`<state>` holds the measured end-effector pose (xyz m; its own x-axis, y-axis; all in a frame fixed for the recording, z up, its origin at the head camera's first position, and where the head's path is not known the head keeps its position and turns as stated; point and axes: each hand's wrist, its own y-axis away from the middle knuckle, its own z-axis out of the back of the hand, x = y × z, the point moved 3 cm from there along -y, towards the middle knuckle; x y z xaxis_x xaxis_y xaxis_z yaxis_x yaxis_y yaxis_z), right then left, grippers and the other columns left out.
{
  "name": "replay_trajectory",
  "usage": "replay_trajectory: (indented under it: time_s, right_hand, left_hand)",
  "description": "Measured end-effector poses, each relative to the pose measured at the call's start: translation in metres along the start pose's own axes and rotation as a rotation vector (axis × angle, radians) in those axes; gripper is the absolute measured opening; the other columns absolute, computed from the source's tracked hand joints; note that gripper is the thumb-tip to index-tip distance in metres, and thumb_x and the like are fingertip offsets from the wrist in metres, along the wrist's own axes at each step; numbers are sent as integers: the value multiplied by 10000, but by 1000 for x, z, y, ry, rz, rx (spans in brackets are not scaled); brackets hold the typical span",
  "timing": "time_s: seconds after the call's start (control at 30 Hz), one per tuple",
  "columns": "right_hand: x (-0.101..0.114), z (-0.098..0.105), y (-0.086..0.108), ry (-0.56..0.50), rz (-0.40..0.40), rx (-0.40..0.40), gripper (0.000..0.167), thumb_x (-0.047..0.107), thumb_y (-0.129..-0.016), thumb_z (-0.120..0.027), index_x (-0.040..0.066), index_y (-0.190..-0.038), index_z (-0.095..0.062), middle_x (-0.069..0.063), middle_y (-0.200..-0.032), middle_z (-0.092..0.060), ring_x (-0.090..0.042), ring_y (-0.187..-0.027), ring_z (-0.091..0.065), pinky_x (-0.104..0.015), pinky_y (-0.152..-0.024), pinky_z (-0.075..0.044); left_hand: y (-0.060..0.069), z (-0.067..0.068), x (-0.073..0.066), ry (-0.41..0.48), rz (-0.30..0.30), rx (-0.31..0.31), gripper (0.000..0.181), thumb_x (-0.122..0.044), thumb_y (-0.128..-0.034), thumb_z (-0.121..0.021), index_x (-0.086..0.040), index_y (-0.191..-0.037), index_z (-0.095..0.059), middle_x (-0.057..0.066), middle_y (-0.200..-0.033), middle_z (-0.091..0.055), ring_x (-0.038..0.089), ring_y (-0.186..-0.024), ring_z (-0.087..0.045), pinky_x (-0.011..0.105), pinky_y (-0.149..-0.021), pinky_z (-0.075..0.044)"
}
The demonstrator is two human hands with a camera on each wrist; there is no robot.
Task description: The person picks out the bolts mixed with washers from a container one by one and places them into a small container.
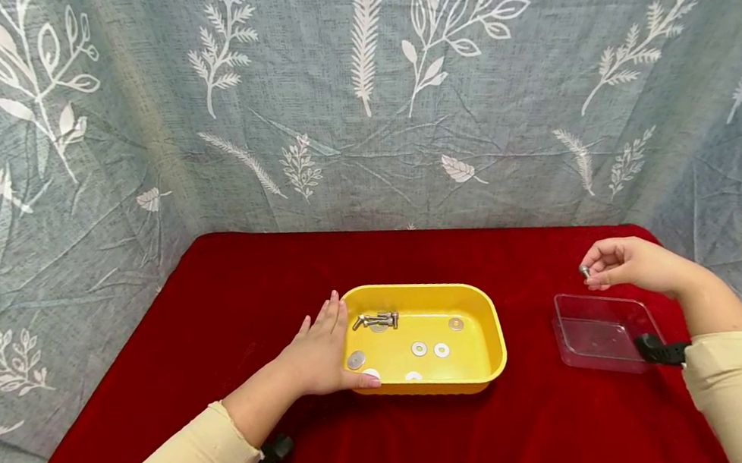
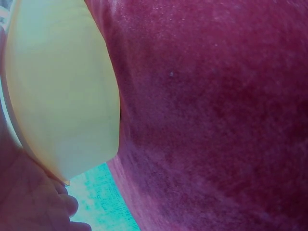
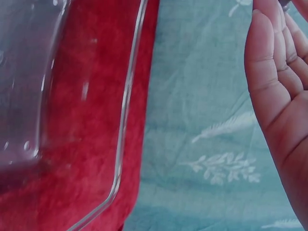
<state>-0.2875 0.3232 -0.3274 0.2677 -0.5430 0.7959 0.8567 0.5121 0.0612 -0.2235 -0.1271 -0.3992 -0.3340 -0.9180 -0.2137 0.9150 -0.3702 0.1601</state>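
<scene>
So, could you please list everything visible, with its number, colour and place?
bin: one, yellow, on cloth
bolts: several, silver, bin's far left
washers: about seven, silver, in bin
held bolt: one, silver, in right hand
box: one, clear, right of bin
cloth: one, red, under containers
curtain: count unclear, blue-grey and white, behind
sleeves: two, cream, lower corners
wrist devices: two, black, beside sleeves
left hand: one, bare, on bin's left
right hand: one, bare, near box

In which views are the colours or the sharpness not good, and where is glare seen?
Head view: even light, yellow tray fairly sharp; left wrist: hazy, the tray pale, the curtain turned turquoise; right wrist: soft, white glare on the clear container.
</scene>
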Motion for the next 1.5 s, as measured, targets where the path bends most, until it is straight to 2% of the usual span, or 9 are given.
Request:
replay_trajectory:
  time_s: [0.13, 0.4, 0.8, 1.03, 1.27, 1.5]
  right_hand:
    - [-7, 2, 4, -15, 12, 40, 111, 23, -834, -632, -23, -926, -592, -55, -795, -645, -156, -728, -644, -281, -668, -527]
    - [-19, 5, 12, -70, -14, 81, 75, 10, -853, -601, 3, -927, -589, -20, -795, -636, -141, -706, -624, -281, -658, -519]
    - [-32, 6, 16, -80, -41, 81, 65, 9, -843, -608, 32, -903, -602, -37, -791, -645, -128, -739, -654, -291, -660, -528]
    - [-35, 6, 17, -90, -32, 79, 93, -21, -853, -584, -52, -940, -590, -41, -816, -663, -111, -749, -652, -274, -660, -527]
    - [-33, 7, 17, -103, -9, 74, 155, -44, -849, -576, 78, -927, -632, 0, -818, -672, -86, -741, -645, -253, -652, -521]
    - [-23, 7, 13, -73, 1, 55, 109, -16, -849, -593, 36, -939, -624, 16, -834, -677, -104, -755, -654, -261, -671, -523]
  left_hand:
    - [-1, 0, 0, -6, 1, -4, 1291, -814, -608, -536, 22, -1453, -34, 180, -1519, 27, 277, -1395, -16, 505, -1087, -115]
    - [0, 0, -1, 7, -2, 0, 1292, -809, -611, -540, 25, -1450, -23, 182, -1517, 38, 281, -1395, -9, 507, -1088, -107]
    - [0, 0, -1, 13, 1, 2, 1282, -799, -617, -549, 26, -1450, -31, 178, -1516, 50, 278, -1394, 3, 503, -1089, -102]
    - [0, 0, -1, 14, -2, -1, 1278, -796, -623, -547, 29, -1448, -28, 181, -1514, 54, 281, -1393, 4, 503, -1090, -99]
    - [0, -1, 0, 13, -7, -8, 1282, -799, -619, -547, 33, -1447, -33, 184, -1515, 43, 284, -1394, -6, 506, -1088, -104]
    - [-1, -1, 0, 5, -9, -12, 1283, -802, -619, -544, 34, -1447, -32, 182, -1514, 55, 291, -1395, -15, 506, -1087, -108]
